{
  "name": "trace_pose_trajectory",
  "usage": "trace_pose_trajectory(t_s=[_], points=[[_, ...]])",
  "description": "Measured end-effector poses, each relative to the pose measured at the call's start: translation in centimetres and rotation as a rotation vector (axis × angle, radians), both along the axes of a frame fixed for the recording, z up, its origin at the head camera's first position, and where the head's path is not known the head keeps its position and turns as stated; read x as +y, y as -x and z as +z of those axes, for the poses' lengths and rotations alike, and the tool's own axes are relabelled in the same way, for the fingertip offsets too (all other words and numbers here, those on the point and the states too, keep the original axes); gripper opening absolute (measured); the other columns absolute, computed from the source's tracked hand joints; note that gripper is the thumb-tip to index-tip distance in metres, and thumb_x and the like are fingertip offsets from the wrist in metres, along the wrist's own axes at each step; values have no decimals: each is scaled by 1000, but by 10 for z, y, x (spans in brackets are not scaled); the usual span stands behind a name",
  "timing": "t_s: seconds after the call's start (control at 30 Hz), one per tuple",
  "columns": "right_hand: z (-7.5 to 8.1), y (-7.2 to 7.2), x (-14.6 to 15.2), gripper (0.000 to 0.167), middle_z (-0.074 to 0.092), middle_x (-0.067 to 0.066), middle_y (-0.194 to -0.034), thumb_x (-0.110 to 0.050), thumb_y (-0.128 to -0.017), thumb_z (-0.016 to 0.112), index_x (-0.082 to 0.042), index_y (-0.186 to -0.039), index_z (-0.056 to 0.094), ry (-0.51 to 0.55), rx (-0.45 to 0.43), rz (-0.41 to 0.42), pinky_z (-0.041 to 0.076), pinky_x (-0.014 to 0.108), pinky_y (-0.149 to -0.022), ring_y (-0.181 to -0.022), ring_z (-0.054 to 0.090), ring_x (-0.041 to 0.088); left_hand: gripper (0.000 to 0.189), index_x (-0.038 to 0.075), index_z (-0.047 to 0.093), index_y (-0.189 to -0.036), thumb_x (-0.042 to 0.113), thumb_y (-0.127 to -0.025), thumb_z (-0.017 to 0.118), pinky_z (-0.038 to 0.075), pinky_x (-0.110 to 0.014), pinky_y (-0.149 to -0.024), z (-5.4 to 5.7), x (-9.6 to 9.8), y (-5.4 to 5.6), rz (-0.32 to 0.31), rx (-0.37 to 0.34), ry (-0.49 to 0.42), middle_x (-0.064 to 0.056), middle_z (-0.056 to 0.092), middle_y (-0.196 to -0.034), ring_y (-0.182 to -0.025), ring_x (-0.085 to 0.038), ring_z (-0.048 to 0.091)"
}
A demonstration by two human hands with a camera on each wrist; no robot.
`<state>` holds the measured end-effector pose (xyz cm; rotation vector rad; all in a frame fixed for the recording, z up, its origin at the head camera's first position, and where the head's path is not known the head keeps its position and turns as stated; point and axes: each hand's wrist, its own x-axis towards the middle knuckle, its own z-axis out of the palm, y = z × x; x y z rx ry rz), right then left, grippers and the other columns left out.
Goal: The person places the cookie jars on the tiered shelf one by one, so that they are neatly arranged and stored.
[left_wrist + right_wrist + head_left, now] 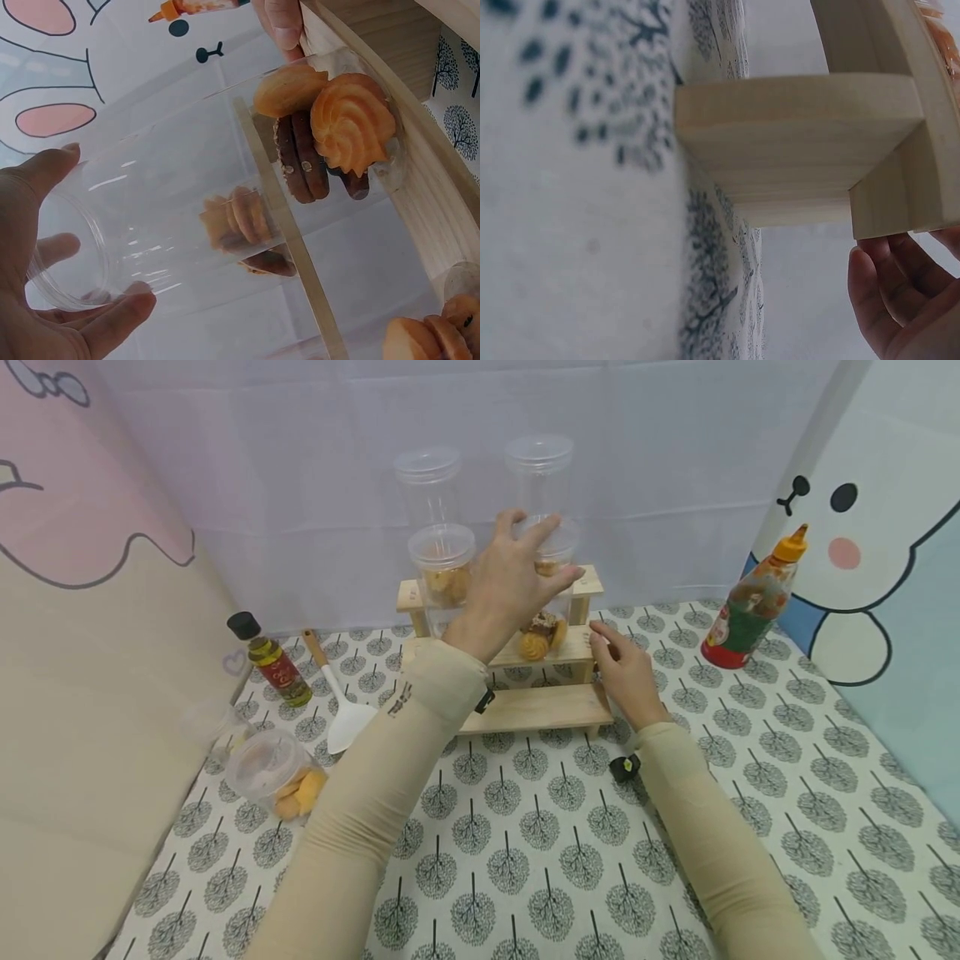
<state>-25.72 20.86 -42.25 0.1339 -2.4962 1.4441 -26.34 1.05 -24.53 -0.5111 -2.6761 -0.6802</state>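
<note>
A tall clear jar (161,199) with spiral and dark sandwich cookies (352,124) stands on the middle step of a wooden tiered rack (540,706). My left hand (510,572) is at its top, thumb and fingers spread around the lid (75,255). Beside the right end of that step is my right hand (626,677), fingertips against the wood at the rack's side. Another clear jar (442,547) is on the same step, partly behind my left forearm. Two more jars (538,485) rise behind on the top step, their lower parts largely covered.
An overturned cookie jar (262,768) lies at the left. Near it are a white spatula (348,718) and an oil bottle (273,664). A red sauce bottle with a yellow nozzle (753,602) stands at the right. The rack's lowest step bears nothing visible.
</note>
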Motion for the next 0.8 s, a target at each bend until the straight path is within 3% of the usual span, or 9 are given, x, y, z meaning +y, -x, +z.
trace_pose_trajectory(t_s=[0.57, 0.8], points=[[-1, 2, 2, 57, 68, 16, -119, -63, -100, 40, -34, -147, 49, 6, -14, -2, 55, 50, -90, -98, 68, 28, 76, 34, 38, -154, 63, -89, 63, 54, -25, -63, 3, 4, -2, 37, -29, 56, -9, 27, -160, -89, -18, 62], [-2, 1, 3, 57, 69, 16, -118, -63, -100, 40, -34, -148, 48, 4, -14, 3, 54, 50, -89, -96, 67, 28, 83, 34, 31, -157, 71, -87, 58, 56, -36, -86, 3, 3, -4, 53, 28, 108, -12, 23, -162, -120, -29, 57]])
